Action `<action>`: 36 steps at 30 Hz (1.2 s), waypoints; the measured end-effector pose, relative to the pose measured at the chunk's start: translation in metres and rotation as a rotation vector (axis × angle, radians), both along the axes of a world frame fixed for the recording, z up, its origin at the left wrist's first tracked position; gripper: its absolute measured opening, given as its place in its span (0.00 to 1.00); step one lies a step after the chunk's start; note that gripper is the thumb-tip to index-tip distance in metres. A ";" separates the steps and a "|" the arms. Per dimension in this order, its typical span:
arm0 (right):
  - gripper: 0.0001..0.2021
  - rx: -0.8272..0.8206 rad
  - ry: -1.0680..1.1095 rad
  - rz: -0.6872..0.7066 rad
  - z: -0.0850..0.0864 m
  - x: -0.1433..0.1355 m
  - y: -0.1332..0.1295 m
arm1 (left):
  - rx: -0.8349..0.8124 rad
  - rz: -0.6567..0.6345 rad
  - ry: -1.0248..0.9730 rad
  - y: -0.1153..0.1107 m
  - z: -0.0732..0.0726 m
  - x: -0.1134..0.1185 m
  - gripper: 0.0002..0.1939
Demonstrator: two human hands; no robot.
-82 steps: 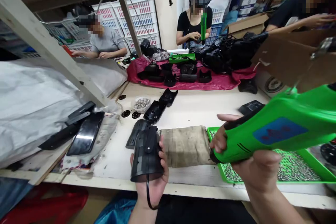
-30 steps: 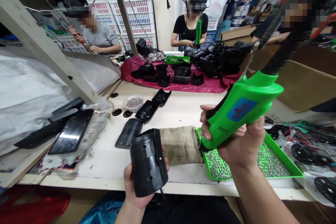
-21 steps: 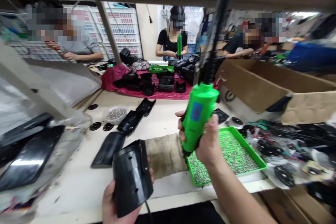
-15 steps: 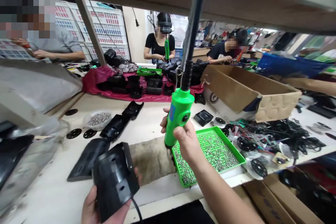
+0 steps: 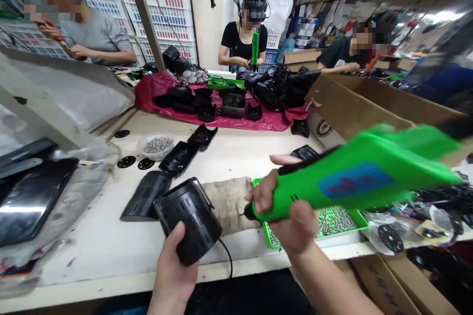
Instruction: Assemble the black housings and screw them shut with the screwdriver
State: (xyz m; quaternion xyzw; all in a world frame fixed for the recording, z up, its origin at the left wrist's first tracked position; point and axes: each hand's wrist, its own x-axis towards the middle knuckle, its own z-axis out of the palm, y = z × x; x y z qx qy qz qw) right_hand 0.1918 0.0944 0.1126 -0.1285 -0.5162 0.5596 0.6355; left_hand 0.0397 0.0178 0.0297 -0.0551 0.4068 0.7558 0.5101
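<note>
My left hand [image 5: 177,268] grips a black plastic housing [image 5: 188,219] from below, its thumb on the near side; a black cable hangs from the housing. My right hand [image 5: 291,216] is wrapped round a green electric screwdriver [image 5: 347,177], which lies nearly level with its dark tip pointing left. A gap separates the tip from the housing. Beneath both lies a stained cloth [image 5: 231,204]. Partly hidden behind the screwdriver is a green tray [image 5: 364,221] of small screws. Further black shells [image 5: 148,194] rest on the table to the left.
A bowl of small metal parts [image 5: 157,145] and black discs [image 5: 126,162] sit at the left. Black parts lie on pink sheeting [image 5: 158,86] farther back. An open cardboard box [image 5: 354,103] and wires are at the right. A post [image 5: 144,15] rises at the left; several people work beyond.
The screwdriver has tipped from upright to nearly level, its body now to the right. The housing has turned in my left hand. The camera view has shifted, and the table scene sits differently.
</note>
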 end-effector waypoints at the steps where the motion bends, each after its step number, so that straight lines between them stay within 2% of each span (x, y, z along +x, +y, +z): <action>1: 0.20 0.027 0.034 0.000 0.004 -0.001 -0.005 | -0.048 -0.005 0.043 0.003 0.003 0.004 0.23; 4: 0.21 0.072 0.079 0.029 0.012 -0.007 -0.015 | -0.108 -0.031 0.126 0.008 0.009 0.013 0.29; 6: 0.21 0.079 0.111 0.040 0.011 -0.015 -0.017 | -0.132 -0.022 0.149 0.009 0.011 0.016 0.34; 12: 0.19 0.057 0.130 0.047 -0.014 -0.041 -0.007 | -0.097 -0.028 0.216 0.010 0.010 0.018 0.37; 15: 0.18 0.082 0.151 0.022 -0.021 -0.046 -0.006 | -0.060 0.007 0.283 0.012 0.007 0.019 0.37; 21: 0.16 0.065 0.140 0.038 -0.019 -0.038 -0.007 | -0.074 0.036 0.307 0.012 0.007 0.021 0.35; 27: 0.17 0.114 0.227 -0.004 -0.022 -0.042 -0.009 | -0.056 0.040 0.334 0.011 0.009 0.024 0.35; 36: 0.23 0.086 0.187 -0.003 -0.002 -0.018 -0.016 | -0.103 -0.039 0.298 0.005 0.003 0.016 0.38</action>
